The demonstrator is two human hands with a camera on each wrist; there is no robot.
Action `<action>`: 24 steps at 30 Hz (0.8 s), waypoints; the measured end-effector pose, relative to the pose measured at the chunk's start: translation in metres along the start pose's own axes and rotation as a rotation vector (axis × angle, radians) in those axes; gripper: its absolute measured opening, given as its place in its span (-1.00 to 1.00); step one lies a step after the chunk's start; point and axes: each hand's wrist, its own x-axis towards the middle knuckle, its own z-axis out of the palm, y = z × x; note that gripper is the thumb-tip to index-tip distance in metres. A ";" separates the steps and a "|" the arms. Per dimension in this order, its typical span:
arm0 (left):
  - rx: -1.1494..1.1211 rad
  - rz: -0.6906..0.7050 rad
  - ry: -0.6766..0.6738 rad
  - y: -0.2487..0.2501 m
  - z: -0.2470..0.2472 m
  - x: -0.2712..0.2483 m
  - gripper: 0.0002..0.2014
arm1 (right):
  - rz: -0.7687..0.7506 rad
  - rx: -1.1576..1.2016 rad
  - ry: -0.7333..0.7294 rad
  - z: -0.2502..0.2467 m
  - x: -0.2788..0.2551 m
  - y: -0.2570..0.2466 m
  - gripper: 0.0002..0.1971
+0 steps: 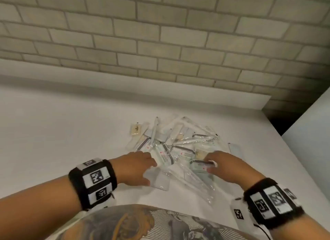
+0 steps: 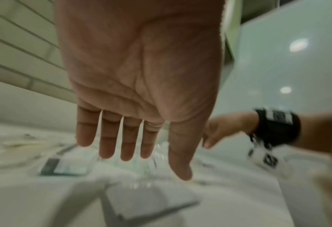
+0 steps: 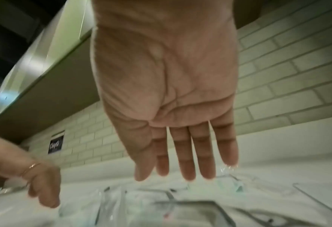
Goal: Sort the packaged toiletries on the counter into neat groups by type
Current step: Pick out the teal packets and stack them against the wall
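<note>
A loose pile of toiletries (image 1: 175, 145) in clear plastic packets lies on the white counter (image 1: 62, 132). It holds a wrapped soap (image 1: 136, 130), long toothbrush packets (image 1: 201, 139), a comb (image 1: 200, 153) and flat sachets with dark strips. My left hand (image 1: 141, 165) hovers flat at the pile's near left edge, over a clear flat packet (image 1: 160, 182). Its fingers (image 2: 126, 147) are straight and spread, holding nothing. My right hand (image 1: 217, 165) is at the near right edge, fingers (image 3: 184, 165) straight, touching a dark-striped sachet (image 1: 201, 163).
A brick wall (image 1: 160, 43) rises behind the counter's low white upstand (image 1: 125, 89). A white panel (image 1: 307, 132) stands at the right past a dark gap (image 1: 278, 121). One flat packet (image 1: 234, 148) lies apart at the pile's right.
</note>
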 end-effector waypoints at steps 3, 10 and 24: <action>0.136 0.037 -0.003 0.014 0.007 0.017 -0.21 | -0.018 -0.096 0.016 0.013 0.019 -0.005 -0.45; 0.035 -0.002 0.217 0.009 0.007 0.020 -0.84 | -0.071 -0.109 0.058 0.023 0.041 0.010 -0.58; 0.032 -0.048 0.182 -0.006 0.021 0.038 -0.38 | -0.083 -0.067 0.109 0.028 0.093 -0.031 -0.44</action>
